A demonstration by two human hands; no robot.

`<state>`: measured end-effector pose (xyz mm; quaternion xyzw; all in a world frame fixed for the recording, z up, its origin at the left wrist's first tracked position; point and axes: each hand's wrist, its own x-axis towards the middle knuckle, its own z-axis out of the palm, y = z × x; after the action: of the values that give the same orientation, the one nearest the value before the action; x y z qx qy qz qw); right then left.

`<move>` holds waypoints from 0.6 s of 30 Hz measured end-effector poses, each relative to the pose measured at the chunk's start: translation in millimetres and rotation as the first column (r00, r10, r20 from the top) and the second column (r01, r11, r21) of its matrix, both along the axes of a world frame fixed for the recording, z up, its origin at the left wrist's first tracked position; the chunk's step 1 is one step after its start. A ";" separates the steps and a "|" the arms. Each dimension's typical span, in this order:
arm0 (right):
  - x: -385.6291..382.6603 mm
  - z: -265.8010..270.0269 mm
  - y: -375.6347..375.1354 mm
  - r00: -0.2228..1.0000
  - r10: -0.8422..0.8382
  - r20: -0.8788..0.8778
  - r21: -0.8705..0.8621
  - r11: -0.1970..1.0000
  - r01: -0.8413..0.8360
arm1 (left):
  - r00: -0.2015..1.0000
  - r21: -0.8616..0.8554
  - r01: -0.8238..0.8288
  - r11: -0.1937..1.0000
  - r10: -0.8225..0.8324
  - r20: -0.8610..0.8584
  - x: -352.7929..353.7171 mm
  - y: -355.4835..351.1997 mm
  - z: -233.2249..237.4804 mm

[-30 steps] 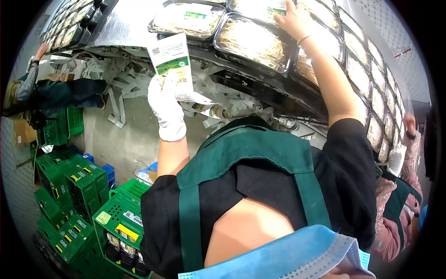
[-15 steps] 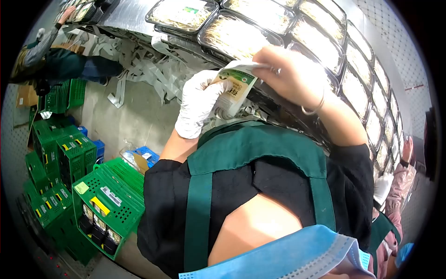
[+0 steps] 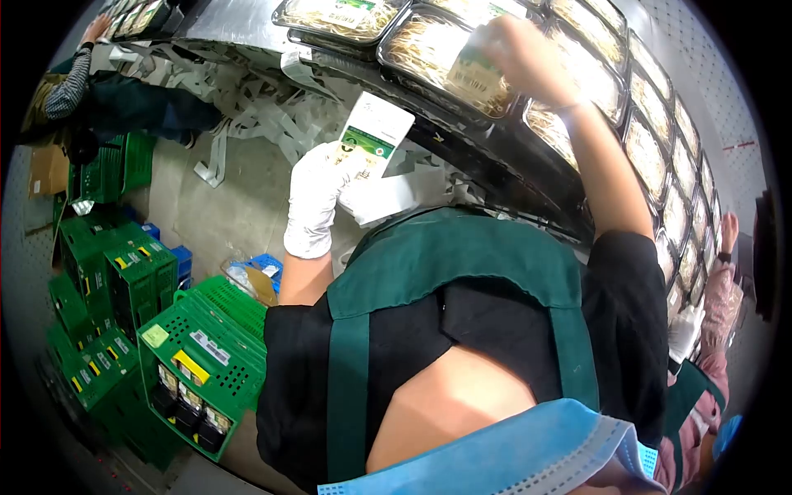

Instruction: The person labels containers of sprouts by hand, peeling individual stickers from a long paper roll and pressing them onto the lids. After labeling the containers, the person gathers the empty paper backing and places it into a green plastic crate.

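Observation:
In a white glove, my left hand pinches a strip of printed labels with green and white faces, its pale backing curling below. My bare right hand is over the black trays on the metal table, slightly blurred. A single label hangs from its fingers over a tray of pale sprouts. Whether the label touches the film cannot be told. Another sprout tray, with a label on top, sits to the left.
More packed trays run down the right of the metal table. Green crates are stacked at lower left. Backing strips litter the floor. One co-worker is at upper left, another at lower right.
My right hand has moved up and away from my left, taking one label over the tray. My left hand has shifted left and down with the strip.

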<state>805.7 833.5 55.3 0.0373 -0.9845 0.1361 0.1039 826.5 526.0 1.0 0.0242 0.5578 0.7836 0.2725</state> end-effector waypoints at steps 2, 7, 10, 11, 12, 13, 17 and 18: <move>2.7 -28.8 -5.9 0.978 0.032 -0.207 0.326 0.945 0.038 | 0.999 0.033 0.044 0.998 -0.044 -0.015 -8.0 2.9 0.6; 56.0 21.7 -59.6 0.996 0.052 -0.070 -0.214 0.975 -0.066 | 0.968 0.170 0.251 0.953 -0.246 -0.051 -6.9 29.3 22.6; 89.3 30.8 -92.0 0.992 0.122 0.007 -0.385 0.916 -0.110 | 0.899 -0.190 0.410 0.892 -0.430 -0.078 -7.6 29.9 25.0; 97.6 28.6 -93.9 0.989 0.144 -0.008 -0.384 0.913 -0.136 | 0.861 -0.334 0.474 0.815 -0.508 -0.020 -8.8 34.4 35.7; 105.1 26.6 -94.3 0.986 0.166 -0.024 -0.379 0.911 -0.162 | 0.880 -0.094 0.306 0.948 -0.319 -0.352 2.3 45.2 22.6; 112.1 26.1 -97.4 0.993 0.122 -0.004 -0.401 0.909 -0.113 | 0.908 -0.044 0.329 0.943 -0.329 -0.258 7.8 52.3 29.2; 132.4 25.4 -68.3 0.984 0.031 -0.175 -0.165 0.985 -0.060 | 0.807 -0.249 0.459 0.853 -0.518 -0.284 14.6 70.1 34.7; 137.2 28.2 -49.6 0.963 0.040 -0.265 -0.030 0.998 -0.050 | 0.825 -0.152 0.548 0.823 -0.561 -0.065 26.7 74.9 48.2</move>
<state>943.0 783.8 83.4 0.0757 -0.9581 0.1500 0.2320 853.2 600.9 49.2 0.2099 0.5890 0.6308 0.4594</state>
